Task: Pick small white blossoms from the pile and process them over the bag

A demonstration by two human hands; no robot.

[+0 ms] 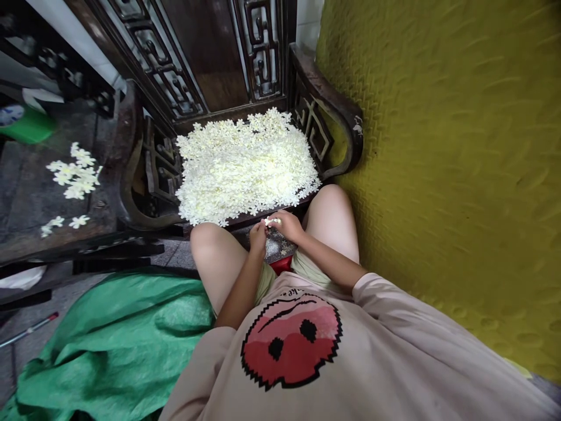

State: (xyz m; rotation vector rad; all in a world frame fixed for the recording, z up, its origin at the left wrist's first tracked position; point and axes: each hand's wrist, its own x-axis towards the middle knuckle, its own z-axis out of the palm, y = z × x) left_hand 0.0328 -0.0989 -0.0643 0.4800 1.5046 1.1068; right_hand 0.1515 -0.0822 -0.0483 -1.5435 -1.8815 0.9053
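Between my knees, my left hand (258,237) and my right hand (287,225) meet at the fingertips, both closed in a pinch. Small white flowers (269,221) show between the fingertips; how many there are is too small to tell. Just beyond my hands, a thick heap of white flowers (245,166) covers the seat of a dark carved wooden chair (221,52). Some loose petals or flowers lie on the floor below my hands.
A dark wooden table (26,175) at left bears a few scattered white flowers (74,172) and a green container (28,124). A green plastic sheet (131,327) lies on the floor. A yellow textured mat (442,175) stands along the right side.
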